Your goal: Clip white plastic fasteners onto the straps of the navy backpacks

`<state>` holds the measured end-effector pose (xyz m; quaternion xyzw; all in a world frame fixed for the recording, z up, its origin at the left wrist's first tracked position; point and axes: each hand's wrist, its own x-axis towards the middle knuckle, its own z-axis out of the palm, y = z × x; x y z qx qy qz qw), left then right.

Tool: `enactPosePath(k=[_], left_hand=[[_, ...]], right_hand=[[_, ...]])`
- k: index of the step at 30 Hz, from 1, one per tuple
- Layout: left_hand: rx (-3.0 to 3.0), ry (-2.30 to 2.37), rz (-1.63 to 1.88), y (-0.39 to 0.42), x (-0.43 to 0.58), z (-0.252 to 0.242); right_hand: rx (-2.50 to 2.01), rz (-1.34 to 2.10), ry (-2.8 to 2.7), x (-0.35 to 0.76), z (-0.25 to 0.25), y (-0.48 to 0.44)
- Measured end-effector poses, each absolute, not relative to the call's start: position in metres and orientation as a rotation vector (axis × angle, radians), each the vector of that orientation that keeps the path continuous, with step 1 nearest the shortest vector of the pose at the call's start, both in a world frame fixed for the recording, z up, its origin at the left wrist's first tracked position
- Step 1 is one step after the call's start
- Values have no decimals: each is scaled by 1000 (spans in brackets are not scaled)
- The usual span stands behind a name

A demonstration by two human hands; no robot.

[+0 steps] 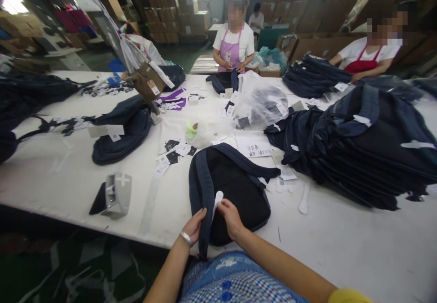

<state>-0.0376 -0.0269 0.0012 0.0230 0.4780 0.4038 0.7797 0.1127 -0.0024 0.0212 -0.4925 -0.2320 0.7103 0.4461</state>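
A navy and black backpack [235,189] lies on the white table right in front of me, its back panel and shoulder straps facing up. My left hand [194,224] is closed around the left shoulder strap [204,180]. Between the fingertips of my right hand [231,217] is the edge of a white paper strip [217,199], which stands up beside that strap. A second white strip [261,181] is on the other shoulder strap. Another loose white strip [303,198] rests on the table to the right.
A tall pile of navy backpacks [368,143] stands on the right. Hang tags [172,153], a grey tape dispenser [119,194] and another dark bag [123,132] lie to the left. A handwritten sheet [252,144] is behind my bag. Co-workers [235,43] stand across the table.
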Motion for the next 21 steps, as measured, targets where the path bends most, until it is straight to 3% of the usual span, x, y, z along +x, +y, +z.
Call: enactPosePath(k=[6, 12, 21], left_hand=[[179, 1171, 920, -30, -32, 7], [217, 1233, 919, -34, -31, 13], [274, 1453, 1114, -39, -31, 19]], right_hand=[[-1496, 1855, -1073, 159, 1, 1], [-1333, 2076, -1565, 161, -13, 2], [-1320, 2067, -1432, 107, -6, 11]])
